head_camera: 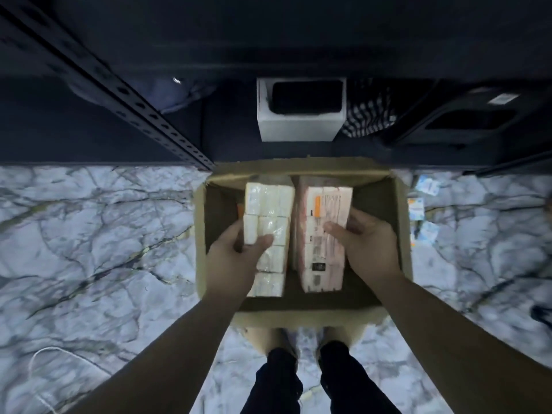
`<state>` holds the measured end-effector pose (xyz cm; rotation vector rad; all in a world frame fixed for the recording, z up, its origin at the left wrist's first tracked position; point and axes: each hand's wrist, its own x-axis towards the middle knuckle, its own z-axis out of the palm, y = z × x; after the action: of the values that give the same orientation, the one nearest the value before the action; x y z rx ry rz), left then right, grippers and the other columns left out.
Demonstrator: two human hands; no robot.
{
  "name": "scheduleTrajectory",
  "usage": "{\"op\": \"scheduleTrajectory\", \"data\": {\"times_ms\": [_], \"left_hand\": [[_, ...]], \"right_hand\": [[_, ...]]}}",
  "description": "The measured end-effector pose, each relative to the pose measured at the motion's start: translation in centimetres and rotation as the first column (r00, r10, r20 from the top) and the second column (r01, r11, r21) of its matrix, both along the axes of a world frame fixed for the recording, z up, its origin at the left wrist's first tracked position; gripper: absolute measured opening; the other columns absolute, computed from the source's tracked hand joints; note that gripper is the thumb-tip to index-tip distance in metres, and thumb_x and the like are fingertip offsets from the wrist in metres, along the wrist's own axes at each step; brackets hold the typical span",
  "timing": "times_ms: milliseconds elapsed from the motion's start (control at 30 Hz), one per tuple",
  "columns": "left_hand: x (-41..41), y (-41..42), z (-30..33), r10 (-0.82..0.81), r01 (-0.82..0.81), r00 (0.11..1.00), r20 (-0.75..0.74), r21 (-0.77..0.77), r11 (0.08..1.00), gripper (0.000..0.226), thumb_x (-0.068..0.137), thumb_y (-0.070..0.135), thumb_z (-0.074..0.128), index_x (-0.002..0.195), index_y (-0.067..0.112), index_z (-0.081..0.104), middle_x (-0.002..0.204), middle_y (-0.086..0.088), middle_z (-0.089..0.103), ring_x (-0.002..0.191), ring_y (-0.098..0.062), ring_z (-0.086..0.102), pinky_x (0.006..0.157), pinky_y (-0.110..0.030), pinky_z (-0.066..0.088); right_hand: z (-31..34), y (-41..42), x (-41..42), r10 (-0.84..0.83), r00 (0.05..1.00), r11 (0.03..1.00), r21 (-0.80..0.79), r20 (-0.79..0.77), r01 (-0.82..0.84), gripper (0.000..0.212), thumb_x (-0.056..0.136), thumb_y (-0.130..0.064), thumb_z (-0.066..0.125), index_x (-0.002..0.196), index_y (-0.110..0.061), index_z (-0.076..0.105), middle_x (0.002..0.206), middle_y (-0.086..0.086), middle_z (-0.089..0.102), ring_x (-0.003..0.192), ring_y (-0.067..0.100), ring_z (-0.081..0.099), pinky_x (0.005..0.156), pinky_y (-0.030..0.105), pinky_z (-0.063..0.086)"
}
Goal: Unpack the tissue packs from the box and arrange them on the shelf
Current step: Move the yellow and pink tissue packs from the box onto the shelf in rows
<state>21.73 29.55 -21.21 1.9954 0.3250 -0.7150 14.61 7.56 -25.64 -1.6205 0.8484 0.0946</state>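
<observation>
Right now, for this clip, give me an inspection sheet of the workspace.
Surface: grey-veined marble floor.
Job's things: open brown cardboard box on the floor; white film-wrapped tissue pack and pink printed tissue pack side by side inside.
Clutter: small blue-and-white packets right of the box.
Grippers: left hand grips the white pack; right hand grips the pink pack.
Cables: thin white cord at lower left.
Surroundings: dark perforated metal shelf upright; white square-topped bin under the shelf.
</observation>
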Motion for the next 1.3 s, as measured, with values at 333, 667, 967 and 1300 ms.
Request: {"op": "scheduleTrajectory", "data": {"times_ms": [333,667,967,1300], "left_hand": [[1.9,-0.9,22.7,0.01,0.034,0.99,0.139,-0.309,0.951,0.029,0.091,0.012,0.077,0.115,0.028,0.075,0.105,0.016,0.08,0.097,-0.005,0.076,0.074,-0.015,0.057],[3.1,-0.2,38.8,0.076,0.085,0.943,0.324,-0.456,0.886,0.036,0.091,0.006,0.076,0.124,0.018,0.073,0.114,0.01,0.079,0.108,-0.009,0.074,0.086,-0.024,0.06],[3.4,0.4,49.3,0.074,0.212,0.878,0.473,-0.521,0.827,0.04,0.09,0.008,0.076,0.128,0.018,0.071,0.117,0.01,0.078,0.11,-0.011,0.074,0.087,-0.025,0.061],[9.9,-4.9,61.0,0.147,0.355,0.689,0.71,-0.507,0.786,0.043,0.083,0.022,0.077,0.125,0.018,0.069,0.118,0.011,0.077,0.111,-0.009,0.073,0.086,-0.021,0.058]], "right_hand": [[25.6,-2.0,0.8,-0.097,0.967,0.995,-0.008,0.235,0.102,0.031,0.091,-0.01,0.079,0.119,-0.023,0.078,0.105,-0.009,0.08,0.096,0.01,0.077,0.08,0.029,0.064],[43.8,-1.3,2.2,-0.102,0.89,0.988,-0.056,0.443,0.141,0.033,0.088,-0.004,0.079,0.119,-0.014,0.077,0.101,-0.006,0.081,0.096,0.012,0.077,0.078,0.024,0.062],[55.3,0.2,1.6,-0.066,0.796,0.948,-0.211,0.602,0.238,0.041,0.084,-0.014,0.083,0.122,-0.026,0.076,0.099,-0.011,0.08,0.089,0.009,0.075,0.075,0.019,0.059],[66.9,-5.1,7.2,0.047,0.558,0.912,-0.263,0.828,0.314,0.038,0.088,-0.011,0.08,0.126,-0.013,0.074,0.106,-0.011,0.079,0.096,0.006,0.075,0.08,0.017,0.057]]}}
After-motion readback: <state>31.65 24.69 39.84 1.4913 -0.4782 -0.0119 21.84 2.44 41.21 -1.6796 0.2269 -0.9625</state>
